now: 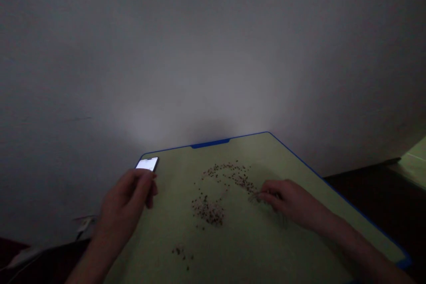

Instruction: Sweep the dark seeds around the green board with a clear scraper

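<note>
My right hand (281,197) is low over the right part of the table, its thumb and fingers pinched together. A small pale thing shows at its fingertips, too dim and blurred to name. Just left of those fingertips runs a curved scatter of small dark and pale grains (244,182), perhaps beans and rice. A denser heap of the same grains (208,211) lies nearer the table's middle. My left hand (129,197) hovers by the left edge with its fingers curled against the thumb. Whatever it may hold is hidden.
Beyond my left hand a phone with a lit screen (147,163) lies at the far left corner. A few loose grains (181,252) are closer to me. The pale table (259,248) has a blue rim and stands against a grey wall (213,53). The room is dim.
</note>
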The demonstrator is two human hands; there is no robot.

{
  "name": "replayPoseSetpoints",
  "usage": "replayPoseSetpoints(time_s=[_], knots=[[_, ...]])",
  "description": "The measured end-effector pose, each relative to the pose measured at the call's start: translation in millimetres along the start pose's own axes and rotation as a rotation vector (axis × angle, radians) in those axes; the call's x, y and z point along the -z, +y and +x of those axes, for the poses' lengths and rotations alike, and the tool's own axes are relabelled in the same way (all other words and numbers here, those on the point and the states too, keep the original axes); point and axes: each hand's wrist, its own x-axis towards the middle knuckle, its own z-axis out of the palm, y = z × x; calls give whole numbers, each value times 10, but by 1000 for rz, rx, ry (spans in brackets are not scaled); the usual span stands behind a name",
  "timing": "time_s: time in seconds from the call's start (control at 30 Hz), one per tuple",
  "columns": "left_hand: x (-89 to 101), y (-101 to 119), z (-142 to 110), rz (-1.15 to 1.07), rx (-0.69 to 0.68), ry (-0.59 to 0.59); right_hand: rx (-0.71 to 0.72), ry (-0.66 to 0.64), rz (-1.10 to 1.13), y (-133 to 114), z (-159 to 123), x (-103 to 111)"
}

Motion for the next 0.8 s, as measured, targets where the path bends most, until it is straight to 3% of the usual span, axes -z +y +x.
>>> replayPoseSetpoints(time_s=[0.1,0.23,0.33,0.5,0.63,0.8], knots=[[-266,-76,284,11,-16,-126,-7,56,-125,230,329,154],[-431,-279,333,-18,58,-160,-34,72,-198,474,764,296],[-432,-396,258,18,49,-171,-33,78,-246,447,1112,262],[-391,-492,221,153,-13,-248,-29,68,-309,191,1608,40],[-382,-524,239,195,-14,-305,38,13,-293,58,1650,-71],[-421,-517,227,167,-18,-341,143,-117,-236,-17,1252,-95]])
